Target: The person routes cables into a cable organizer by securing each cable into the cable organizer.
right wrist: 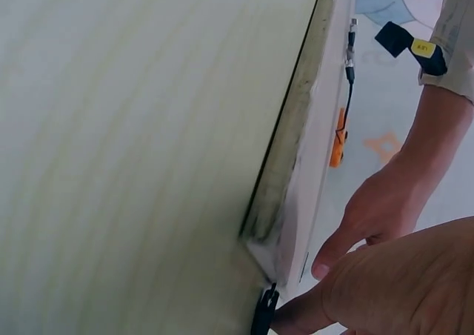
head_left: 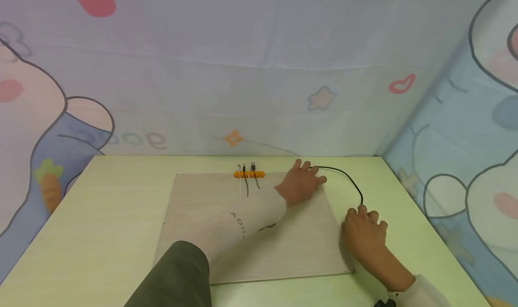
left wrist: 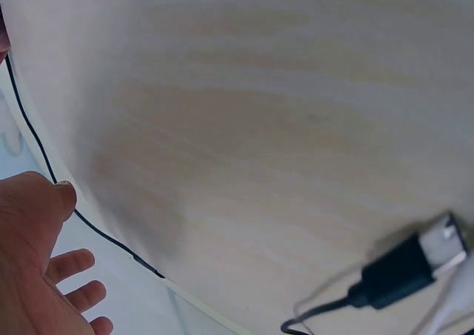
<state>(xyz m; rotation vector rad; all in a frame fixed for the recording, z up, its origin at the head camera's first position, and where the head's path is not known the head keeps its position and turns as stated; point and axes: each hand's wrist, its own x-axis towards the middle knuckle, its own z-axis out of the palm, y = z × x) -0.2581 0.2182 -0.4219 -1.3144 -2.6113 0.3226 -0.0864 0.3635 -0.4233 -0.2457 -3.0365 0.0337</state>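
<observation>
A thin black cable (head_left: 341,172) arcs between my two hands on the right. My left hand (head_left: 301,182) reaches to the board's far right corner. Its fingers are spread, and its thumb (left wrist: 65,198) overlaps the cable in the left wrist view. My right hand (head_left: 365,233) is beside the board's right edge, gripping the cable's near end. In the right wrist view a black plug (right wrist: 264,313) shows at its thumb, and the other fingers are mostly hidden. An orange cable holder (head_left: 260,174) at the board's far edge carries several black and white cables.
A flat wood-grain board (head_left: 299,253) lies on the pale table (head_left: 121,208). A black USB plug (left wrist: 400,272) stands out near the left wrist camera. A cartoon-printed cloth (head_left: 194,86) hangs behind the table, and another stretch hangs at the right.
</observation>
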